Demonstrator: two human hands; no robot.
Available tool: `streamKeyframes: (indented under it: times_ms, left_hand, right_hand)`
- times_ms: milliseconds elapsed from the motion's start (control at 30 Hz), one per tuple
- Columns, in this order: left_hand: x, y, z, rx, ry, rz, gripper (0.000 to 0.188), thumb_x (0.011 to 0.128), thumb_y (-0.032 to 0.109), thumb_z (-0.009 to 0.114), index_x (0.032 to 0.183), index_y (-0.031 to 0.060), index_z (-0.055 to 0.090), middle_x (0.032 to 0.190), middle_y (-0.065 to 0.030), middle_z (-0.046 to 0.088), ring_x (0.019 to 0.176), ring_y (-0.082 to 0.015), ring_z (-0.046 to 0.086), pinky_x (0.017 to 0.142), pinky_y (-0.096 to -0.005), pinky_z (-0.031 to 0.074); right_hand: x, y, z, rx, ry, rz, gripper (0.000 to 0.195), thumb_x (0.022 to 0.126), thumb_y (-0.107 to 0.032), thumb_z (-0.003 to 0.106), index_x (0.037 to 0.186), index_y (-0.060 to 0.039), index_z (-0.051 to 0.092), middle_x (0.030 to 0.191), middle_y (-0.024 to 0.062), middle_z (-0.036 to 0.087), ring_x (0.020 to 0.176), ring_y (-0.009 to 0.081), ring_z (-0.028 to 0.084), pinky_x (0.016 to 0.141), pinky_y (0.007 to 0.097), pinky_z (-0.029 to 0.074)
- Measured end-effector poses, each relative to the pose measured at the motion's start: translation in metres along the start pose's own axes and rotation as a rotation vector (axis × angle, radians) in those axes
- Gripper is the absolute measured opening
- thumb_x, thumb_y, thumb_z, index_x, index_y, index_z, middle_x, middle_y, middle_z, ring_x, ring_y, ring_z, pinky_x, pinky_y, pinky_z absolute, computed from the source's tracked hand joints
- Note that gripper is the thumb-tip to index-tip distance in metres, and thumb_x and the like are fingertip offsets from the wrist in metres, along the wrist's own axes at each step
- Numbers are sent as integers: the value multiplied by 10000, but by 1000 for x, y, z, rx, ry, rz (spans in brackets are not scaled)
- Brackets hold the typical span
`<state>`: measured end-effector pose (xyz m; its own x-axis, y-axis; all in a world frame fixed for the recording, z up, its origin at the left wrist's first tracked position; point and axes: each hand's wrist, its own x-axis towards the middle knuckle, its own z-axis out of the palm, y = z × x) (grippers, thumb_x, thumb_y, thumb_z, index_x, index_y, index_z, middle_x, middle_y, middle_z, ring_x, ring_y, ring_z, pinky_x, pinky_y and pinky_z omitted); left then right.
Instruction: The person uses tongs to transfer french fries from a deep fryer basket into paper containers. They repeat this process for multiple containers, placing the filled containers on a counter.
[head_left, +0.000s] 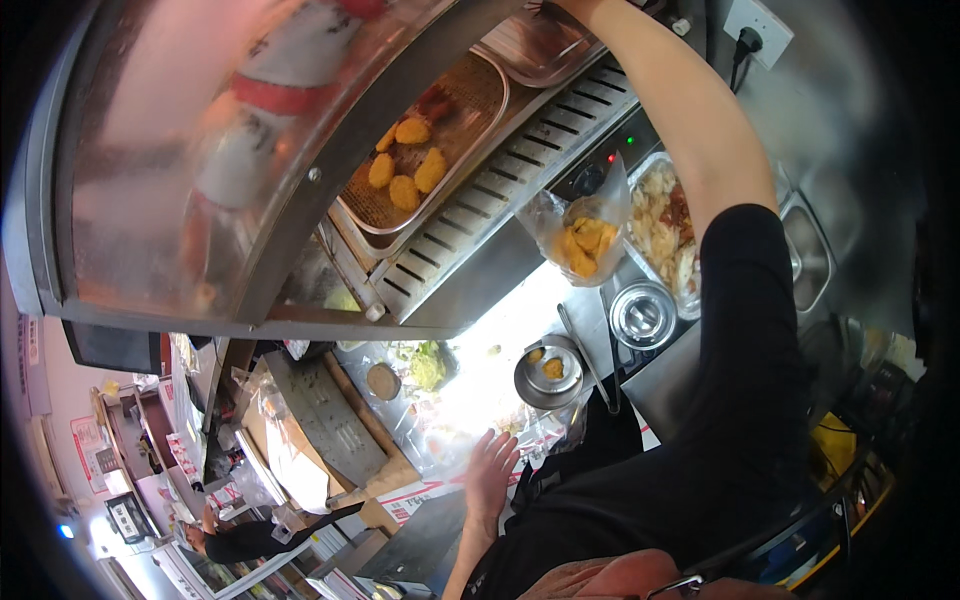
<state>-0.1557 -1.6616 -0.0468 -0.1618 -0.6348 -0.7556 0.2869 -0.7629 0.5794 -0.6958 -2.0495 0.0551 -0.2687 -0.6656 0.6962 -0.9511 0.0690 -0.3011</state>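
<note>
My left hand (491, 474) is held with its fingers extended and nothing in them, beside the counter edge near plastic wrap. My right forearm (675, 90) reaches up past the heated display case; the hand itself is out of view beyond the top edge. Inside the case, several breaded fried pieces (405, 193) lie on a perforated metal tray (469, 142). Below the case's slotted ledge, a clear plastic bag (611, 251) holds more fried pieces. A steel bowl (531, 390) with small breaded bits stands on the counter, with metal tongs (574, 337) beside it.
A foil tray of food (652, 214) and a round lidded steel container (643, 315) stand at the right, near a sink basin (808, 247). Shredded lettuce (427, 365) and a round brown item (383, 382) lie on the counter. Another person (255, 538) is at the lower left. A plug sits in a wall socket (757, 34).
</note>
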Motion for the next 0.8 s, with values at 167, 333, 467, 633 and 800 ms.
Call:
streamKeyframes:
  times_ms: [167,333,467,633,800]
  left_hand:
    - [-8,0,-14,22,-68,27,462,946,180,442,1360,14,322,1316,-216,437,1227,-358,443,1023,-447,375]
    - [-29,-11,-51,0,-114,54,493,926,170,476,1365,13,317,1318,-210,444,1221,-345,453,1027,-442,370]
    - [-37,-5,-83,26,-169,65,552,861,211,553,1350,40,361,1323,-204,444,1237,-333,431,1047,-456,325]
    - [-37,-16,-130,-106,-459,85,585,877,329,549,1373,77,365,1312,-155,463,1241,-289,429,1008,-476,361]
    - [-58,-22,-111,-165,-747,-181,593,904,514,449,1339,112,413,1305,-156,455,1249,-280,412,1018,-495,351]
  right_hand:
    - [-20,-17,-37,-120,182,-194,278,780,-276,635,901,-26,631,883,135,635,810,283,600,749,405,461]
    - [-90,-51,-75,-173,53,-100,371,783,-347,626,961,-21,609,901,197,622,899,298,601,801,412,439]
    - [-160,-71,-115,-267,176,-329,159,828,-182,556,894,-65,641,854,94,632,784,297,601,777,441,461]
    - [-324,-270,-184,332,138,-111,145,791,-206,631,832,-67,636,781,78,599,799,297,561,733,419,436]
    - [-550,-424,-260,496,-187,-62,504,829,-284,626,1252,-30,517,1333,158,451,1284,306,386,1049,495,299]
